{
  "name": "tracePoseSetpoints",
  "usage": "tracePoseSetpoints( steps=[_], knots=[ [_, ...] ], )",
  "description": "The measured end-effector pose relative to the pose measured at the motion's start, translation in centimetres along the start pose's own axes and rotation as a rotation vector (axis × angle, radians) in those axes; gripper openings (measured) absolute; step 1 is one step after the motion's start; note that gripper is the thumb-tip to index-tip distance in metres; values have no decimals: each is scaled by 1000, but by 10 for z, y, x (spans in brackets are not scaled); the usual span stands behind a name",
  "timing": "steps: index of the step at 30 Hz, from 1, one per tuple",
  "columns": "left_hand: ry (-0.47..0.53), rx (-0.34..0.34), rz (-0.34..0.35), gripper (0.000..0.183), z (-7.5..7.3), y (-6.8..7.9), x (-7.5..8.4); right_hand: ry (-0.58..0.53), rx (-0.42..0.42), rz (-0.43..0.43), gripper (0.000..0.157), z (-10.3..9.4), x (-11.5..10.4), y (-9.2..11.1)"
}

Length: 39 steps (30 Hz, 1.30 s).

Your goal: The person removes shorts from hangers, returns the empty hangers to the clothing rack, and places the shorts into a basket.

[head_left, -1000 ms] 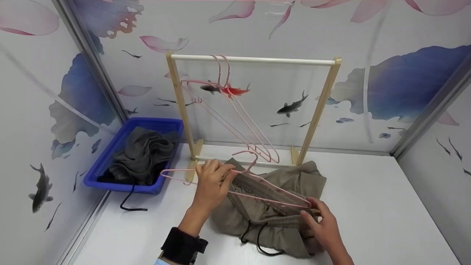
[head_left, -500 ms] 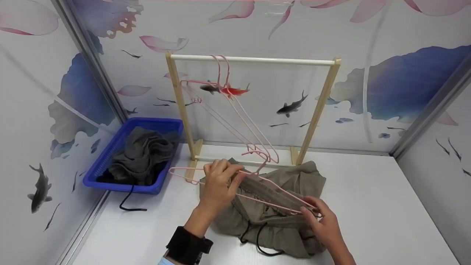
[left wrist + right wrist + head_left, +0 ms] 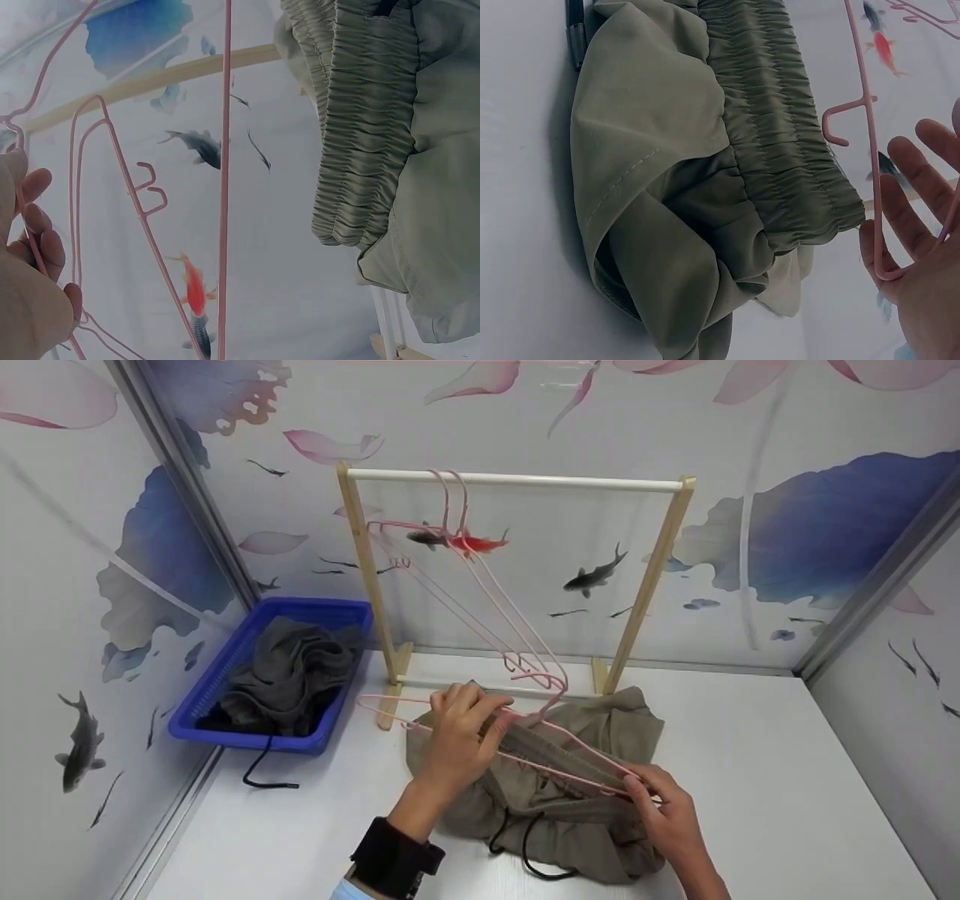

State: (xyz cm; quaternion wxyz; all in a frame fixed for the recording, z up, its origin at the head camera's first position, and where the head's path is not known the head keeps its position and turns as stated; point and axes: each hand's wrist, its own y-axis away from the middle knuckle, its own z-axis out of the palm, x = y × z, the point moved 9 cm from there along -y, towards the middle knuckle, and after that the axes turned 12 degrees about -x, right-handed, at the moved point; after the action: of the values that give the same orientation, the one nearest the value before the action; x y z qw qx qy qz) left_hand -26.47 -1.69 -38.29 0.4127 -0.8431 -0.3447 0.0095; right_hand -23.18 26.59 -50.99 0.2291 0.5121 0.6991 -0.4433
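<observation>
In the head view my left hand (image 3: 461, 735) pinches the upper bar of a pink clothes hanger (image 3: 585, 746) just left of its hook. My right hand (image 3: 667, 810) holds the hanger's right end, its thumb on the near side. In the right wrist view that hanger corner lies against the palm, with the thumb hidden. Olive-grey drawstring pants (image 3: 555, 840) lie rumpled on the table below, black cord in front. Their gathered elastic waistband (image 3: 772, 127) is beside the hanger, near the right little finger. The hanger crosses above the waistband opening; its left end sticks out past the pants.
Behind stands a rack with a white rail (image 3: 570, 480) and wooden posts. Two pink hangers (image 3: 510, 592) hang on it, their lower ends close behind the held hanger's hook. A blue basket (image 3: 300, 744) with dark grey clothing (image 3: 289, 675) stands at left.
My left hand and the hanger have shifted rightward over the pants. The hanger's right end has slid further into my right hand, which has moved slightly right. The pants have barely moved.
</observation>
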Motion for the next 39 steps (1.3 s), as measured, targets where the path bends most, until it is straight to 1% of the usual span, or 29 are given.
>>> tracePoseSetpoints(
  steps=[6, 10, 14, 17, 19, 22, 26, 31, 35, 39],
  knots=[
    [15, -15, 1, 19, 4, -1, 1, 1, 44, 32, 19, -3, 9, 1],
    [20, -41, -1, 21, 7, 0, 1, -4, 69, 50, 17, -6, 11, 2],
    [17, -76, 2, 27, 10, 0, 1, 3, 79, 53, 17, -11, 10, 2],
    [4, -89, 5, 33, 11, 1, 0, 22, 82, 49, 15, -13, 9, 2],
    [-6, -89, 7, 38, 11, 2, 0, 28, 81, 57, 14, -15, 10, 3],
    [-23, -89, 10, 42, 11, 3, -2, 27, 85, 92, 12, -18, 15, 4],
    [-41, -88, 9, 43, 9, 5, -5, 55, 104, 139, 11, -23, 19, 7],
    [-39, -70, -2, 41, 7, 8, -10, 82, 129, 150, 11, -30, 24, 9],
    [-59, -41, -4, 38, 5, 10, -13, 95, 144, 160, 11, -34, 28, 10],
    [-74, -31, -8, 47, 5, 13, -16, 104, 156, 170, 10, -37, 31, 12]
  ],
)
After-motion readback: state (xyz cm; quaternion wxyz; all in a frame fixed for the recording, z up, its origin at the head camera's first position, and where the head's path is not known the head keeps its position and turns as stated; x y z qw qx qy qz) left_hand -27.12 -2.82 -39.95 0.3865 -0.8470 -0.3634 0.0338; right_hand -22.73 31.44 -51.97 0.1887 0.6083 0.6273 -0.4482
